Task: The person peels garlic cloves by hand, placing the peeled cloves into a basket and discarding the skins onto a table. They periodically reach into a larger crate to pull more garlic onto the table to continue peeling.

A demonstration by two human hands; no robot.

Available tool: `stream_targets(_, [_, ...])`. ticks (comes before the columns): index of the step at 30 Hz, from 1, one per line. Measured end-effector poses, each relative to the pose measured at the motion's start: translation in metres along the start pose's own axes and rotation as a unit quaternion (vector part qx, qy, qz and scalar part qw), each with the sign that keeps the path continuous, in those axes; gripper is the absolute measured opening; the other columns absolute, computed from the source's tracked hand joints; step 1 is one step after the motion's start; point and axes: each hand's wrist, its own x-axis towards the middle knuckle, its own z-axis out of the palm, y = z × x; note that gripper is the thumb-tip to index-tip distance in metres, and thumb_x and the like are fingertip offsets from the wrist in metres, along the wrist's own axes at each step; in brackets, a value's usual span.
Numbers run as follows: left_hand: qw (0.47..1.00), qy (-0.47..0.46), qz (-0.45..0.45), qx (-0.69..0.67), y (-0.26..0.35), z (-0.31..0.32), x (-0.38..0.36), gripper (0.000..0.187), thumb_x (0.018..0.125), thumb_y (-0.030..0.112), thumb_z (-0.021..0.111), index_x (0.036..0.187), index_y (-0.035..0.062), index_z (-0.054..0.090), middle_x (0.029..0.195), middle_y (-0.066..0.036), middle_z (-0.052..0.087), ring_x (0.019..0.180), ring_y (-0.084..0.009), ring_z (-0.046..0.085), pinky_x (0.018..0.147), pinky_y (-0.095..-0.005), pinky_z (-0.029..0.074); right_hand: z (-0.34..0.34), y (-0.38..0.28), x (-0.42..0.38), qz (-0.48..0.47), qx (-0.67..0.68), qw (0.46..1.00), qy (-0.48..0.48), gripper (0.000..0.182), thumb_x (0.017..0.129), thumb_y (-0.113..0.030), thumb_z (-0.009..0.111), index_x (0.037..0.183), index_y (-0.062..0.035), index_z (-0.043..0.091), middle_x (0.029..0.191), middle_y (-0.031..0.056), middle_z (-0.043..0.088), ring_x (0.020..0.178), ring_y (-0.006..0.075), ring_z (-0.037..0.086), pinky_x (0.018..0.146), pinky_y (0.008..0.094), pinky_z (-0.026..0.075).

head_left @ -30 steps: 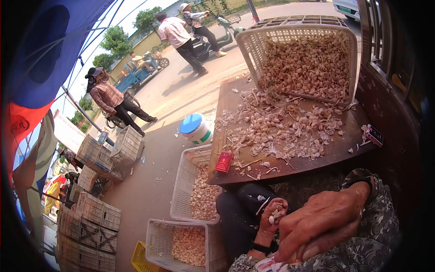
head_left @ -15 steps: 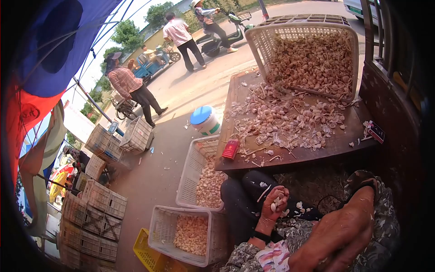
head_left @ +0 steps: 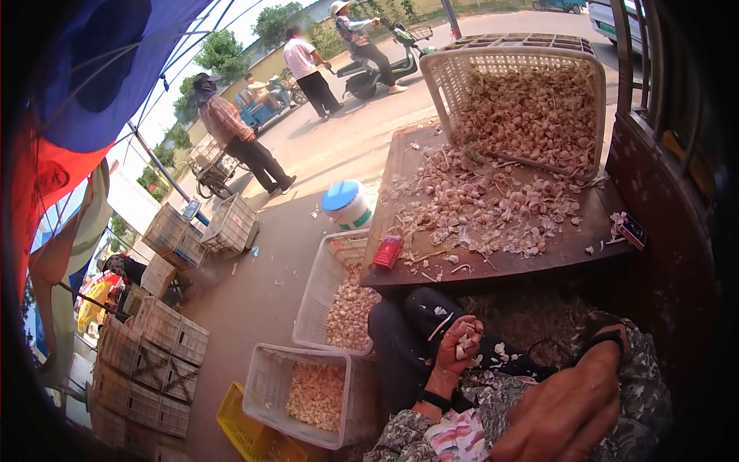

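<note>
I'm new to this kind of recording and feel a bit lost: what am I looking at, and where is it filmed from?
There's no machine here, just a person's two bare hands. The camera sits on their head and looks forward and down; that's why you see their own hands low in the view.

The left hand is curled around some pale cloves. The right hand shows its back, so whatever it may hold is hidden.

On the table lie loose garlic with scraps of skin, and a red packet. At its far side, a crate lies tipped, full of more garlic.
</note>
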Motion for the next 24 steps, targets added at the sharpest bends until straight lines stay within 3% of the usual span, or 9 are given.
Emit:
stream_targets(5, [0.999,-0.016,-0.016,-0.035,0.001,0.002,0.000,0.026,0.092,0.014,0.047,0.113,-0.0005,0.051,0.097,-0.017,0.051,0.064,-0.0114,0.049,0.043,-0.0166,0.037,-0.003,0.007,-0.013,0.000,-0.047,0.999,-0.026,0.028,0.086,-0.010,0.058,0.104,0.0114,0.053,0.090,0.0214,0.060,0.074,0.0320,0.061,0.059,0.0351,0.048])
stream_targets(8, [0.998,-0.023,-0.021,-0.048,0.003,0.001,0.000,0.027,0.092,0.015,0.046,0.114,-0.0009,0.051,0.098,-0.016,0.051,0.063,-0.0112,0.047,0.042,-0.0170,0.036,0.005,-0.004,-0.010,0.100,-0.082,0.992,-0.004,0.027,0.088,-0.012,0.056,0.103,0.0105,0.053,0.090,0.0210,0.060,0.074,0.0316,0.061,0.061,0.0337,0.049])
stream_targets(11, [0.996,-0.047,-0.030,-0.074,0.004,0.001,-0.001,0.027,0.092,0.017,0.045,0.114,0.0009,0.051,0.097,-0.015,0.048,0.063,-0.0107,0.047,0.043,-0.0172,0.036,0.006,-0.004,-0.004,0.156,0.146,0.968,0.129,0.028,0.085,-0.012,0.060,0.100,0.0106,0.054,0.091,0.0197,0.060,0.074,0.0319,0.062,0.061,0.0338,0.050])
stream_targets(14, [0.992,-0.033,-0.026,-0.116,0.006,0.003,-0.005,0.029,0.093,0.017,0.044,0.114,-0.0019,0.050,0.094,-0.015,0.048,0.059,-0.0101,0.044,0.041,-0.0171,0.034,-0.007,0.012,-0.025,0.193,0.220,0.945,0.143,0.034,0.092,-0.013,0.047,0.114,0.0125,0.045,0.109,0.0183,0.052,0.102,0.0213,0.050,0.087,0.0360,0.038])
stream_targets(15, [0.992,-0.030,-0.012,-0.123,0.004,0.003,-0.006,0.029,0.093,0.017,0.045,0.113,-0.0023,0.050,0.094,-0.015,0.047,0.059,-0.0098,0.045,0.040,-0.0171,0.034,-0.001,0.005,-0.028,0.241,0.292,0.884,0.274,0.035,0.091,-0.016,0.048,0.112,0.0120,0.046,0.102,0.0191,0.054,0.090,0.0195,0.053,0.077,0.0303,0.041])
stream_targets(17, [0.991,0.006,-0.010,-0.132,0.006,-0.006,-0.011,0.029,0.092,0.017,0.045,0.112,-0.0027,0.050,0.094,-0.014,0.047,0.059,-0.0096,0.046,0.040,-0.0174,0.034,-0.019,0.031,-0.046,0.185,0.320,0.870,0.326,0.031,0.091,-0.020,0.048,0.110,0.0046,0.049,0.087,0.0093,0.054,0.057,0.0058,0.044,0.049,0.0178,0.037])
stream_targets(21, [0.992,0.102,0.023,-0.066,0.014,0.001,-0.018,0.029,0.091,0.016,0.046,0.111,-0.0036,0.050,0.093,-0.014,0.047,0.058,-0.0099,0.048,0.039,-0.0176,0.032,-0.046,0.060,-0.073,0.195,0.191,0.828,0.489,0.031,0.089,-0.020,0.051,0.103,0.0076,0.052,0.072,0.0117,0.052,0.045,0.0058,0.034,0.040,0.0194,0.029])
stream_targets(22, [0.989,-0.016,0.001,-0.147,0.015,0.010,-0.015,0.029,0.091,0.016,0.045,0.111,-0.0042,0.049,0.093,-0.014,0.046,0.057,-0.0103,0.047,0.040,-0.0183,0.033,-0.053,0.069,-0.086,0.197,0.175,0.817,0.513,0.031,0.089,-0.020,0.052,0.103,0.0075,0.052,0.072,0.0119,0.052,0.045,0.0057,0.035,0.040,0.0190,0.029])
stream_targets(24, [0.991,-0.001,0.005,-0.133,0.015,0.015,-0.013,0.030,0.092,0.018,0.045,0.111,-0.0043,0.050,0.093,-0.015,0.046,0.059,-0.0109,0.046,0.041,-0.0188,0.034,-0.065,0.086,-0.113,0.198,0.166,0.802,0.538,0.027,0.090,-0.018,0.052,0.102,0.0064,0.055,0.070,0.0104,0.053,0.045,0.0049,0.035,0.040,0.0181,0.028])
